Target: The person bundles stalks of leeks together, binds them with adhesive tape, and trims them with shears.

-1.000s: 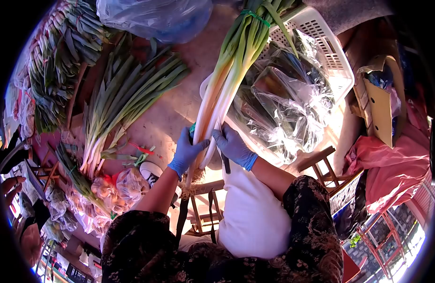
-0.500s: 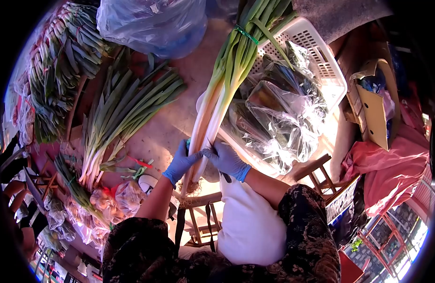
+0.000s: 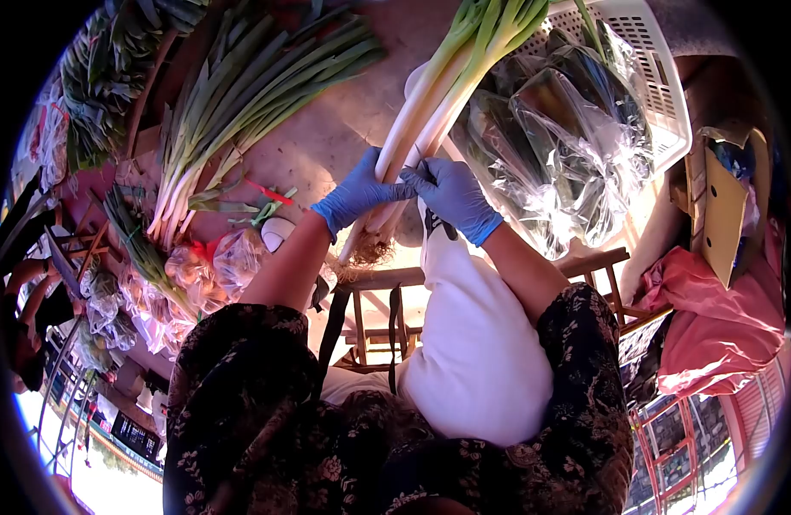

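Note:
A bunch of leeks slants across the middle of the head view, green tops up and to the right, stringy roots low and to the left. My left hand, in a blue glove, is closed around the white stalks from the left, thumb across the front. From the right, my blue-gloved right hand has its fingers pinched together against the stalks. A thin dark strand shows by its fingertips; whether they hold it I cannot make out.
More leeks lie on the ground at left, near bagged produce. A white crate with plastic-wrapped vegetables stands at right, beside a cardboard box and a red cloth. A wooden stool is below my hands.
The view has tilted downward, so my hands and the leeks sit higher in it. Both hands stay at the white stalks; the green tie on the leaves has left the view.

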{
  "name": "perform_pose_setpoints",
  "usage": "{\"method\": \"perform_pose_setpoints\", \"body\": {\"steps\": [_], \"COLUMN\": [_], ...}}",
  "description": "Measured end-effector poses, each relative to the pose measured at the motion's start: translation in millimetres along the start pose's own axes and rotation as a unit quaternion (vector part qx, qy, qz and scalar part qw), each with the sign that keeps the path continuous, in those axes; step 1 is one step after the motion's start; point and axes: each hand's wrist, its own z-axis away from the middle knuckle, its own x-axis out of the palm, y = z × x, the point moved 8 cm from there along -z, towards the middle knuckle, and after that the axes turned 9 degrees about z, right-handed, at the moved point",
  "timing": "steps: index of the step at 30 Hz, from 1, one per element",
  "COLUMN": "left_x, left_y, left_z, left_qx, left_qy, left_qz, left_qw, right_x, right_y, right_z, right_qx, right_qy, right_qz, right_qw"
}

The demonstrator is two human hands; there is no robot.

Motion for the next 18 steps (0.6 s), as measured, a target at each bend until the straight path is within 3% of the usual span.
{"method": "perform_pose_setpoints", "body": {"steps": [6,9,12,16,18], "left_x": [3.8,4.2,-3.7,-6.7,-6.2], "left_y": [5.8,8.7,7.0,35.5,47.8], "left_z": [5.7,6.5,2.6,8.7,6.0], "left_qx": [0.010,0.026,0.076,0.169,0.166], "left_qy": [0.052,0.051,0.039,0.113,0.128], "left_qz": [-0.002,-0.060,0.005,-0.172,-0.250], "left_qw": [0.999,0.997,0.996,0.964,0.945], "right_x": [4.3,-4.1,2.3,14.6,16.5], "right_y": [45.4,46.8,38.0,33.5,31.3], "right_z": [9.1,7.3,-3.2,-20.8,-23.4], "right_qx": [0.052,0.070,0.082,0.094,0.105], "right_qy": [0.050,0.054,0.012,-0.035,-0.038], "right_qz": [-0.155,-0.091,-0.212,-0.232,-0.215], "right_qw": [0.985,0.992,0.974,0.968,0.970]}}
